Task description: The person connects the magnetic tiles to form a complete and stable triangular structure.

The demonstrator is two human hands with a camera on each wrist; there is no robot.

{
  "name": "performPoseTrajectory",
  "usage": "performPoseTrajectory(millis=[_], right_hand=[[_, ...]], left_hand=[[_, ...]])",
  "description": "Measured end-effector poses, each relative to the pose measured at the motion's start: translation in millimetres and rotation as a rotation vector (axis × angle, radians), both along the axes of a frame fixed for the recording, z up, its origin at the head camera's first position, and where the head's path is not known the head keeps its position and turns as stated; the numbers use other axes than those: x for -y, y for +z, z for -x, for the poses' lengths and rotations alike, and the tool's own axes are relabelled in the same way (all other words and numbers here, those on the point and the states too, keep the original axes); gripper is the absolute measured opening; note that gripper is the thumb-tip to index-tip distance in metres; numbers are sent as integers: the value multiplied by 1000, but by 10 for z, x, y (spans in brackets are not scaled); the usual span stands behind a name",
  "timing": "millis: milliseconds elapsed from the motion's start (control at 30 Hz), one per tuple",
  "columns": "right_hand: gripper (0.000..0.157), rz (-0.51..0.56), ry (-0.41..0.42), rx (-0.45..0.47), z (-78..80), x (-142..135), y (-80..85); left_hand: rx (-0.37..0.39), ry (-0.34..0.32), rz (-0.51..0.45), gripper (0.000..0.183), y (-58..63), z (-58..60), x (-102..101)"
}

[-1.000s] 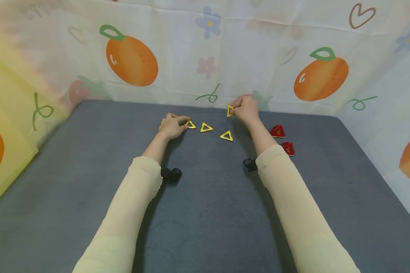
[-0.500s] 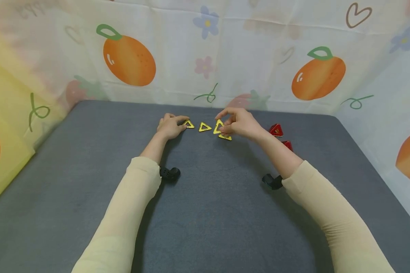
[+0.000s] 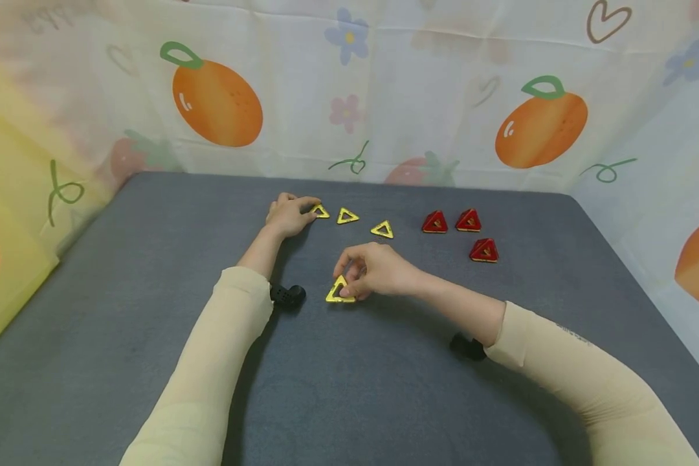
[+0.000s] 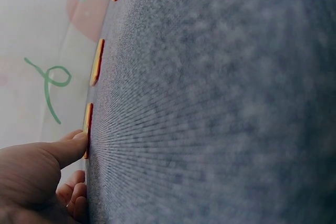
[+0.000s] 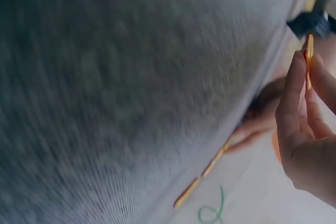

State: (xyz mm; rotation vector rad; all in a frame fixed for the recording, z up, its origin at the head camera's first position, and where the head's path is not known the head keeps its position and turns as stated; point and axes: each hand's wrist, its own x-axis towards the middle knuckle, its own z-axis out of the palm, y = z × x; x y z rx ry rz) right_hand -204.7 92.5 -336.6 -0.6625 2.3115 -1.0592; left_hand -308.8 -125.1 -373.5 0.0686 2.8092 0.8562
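Observation:
My right hand (image 3: 378,270) pinches a yellow triangle (image 3: 332,297) with a hollow middle between thumb and fingers, above the table's middle. In the right wrist view that triangle (image 5: 309,59) appears edge-on, thin, yellow on one face and red on the other. Further back, my left hand (image 3: 288,215) has its thumb and a finger at the edges of another yellow triangle (image 3: 321,211), which lies on the table. To its right lie two more yellow triangles, one close by (image 3: 347,216) and one a little further off (image 3: 382,229).
Three red triangles lie on the right: a left one (image 3: 434,222), a rear one (image 3: 468,220) and a front one (image 3: 484,250). A printed cloth (image 3: 384,90) hangs behind the dark grey table (image 3: 338,388). Each wrist wears a black camera.
My right hand has brought its yellow triangle from the table's rear edge leftward and toward me, past the rightmost resting yellow one. The left hand has stayed put. All three red triangles are now uncovered.

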Motion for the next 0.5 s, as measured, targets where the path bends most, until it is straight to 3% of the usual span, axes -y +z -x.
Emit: performPoseTrajectory(millis=[333, 500], right_hand=[[23, 14, 144, 56, -140, 105, -110], [24, 22, 173, 61, -171, 114, -140]], left_hand=[[-10, -3, -1, 44, -18, 5, 13], [-10, -7, -6, 45, -15, 3, 15]])
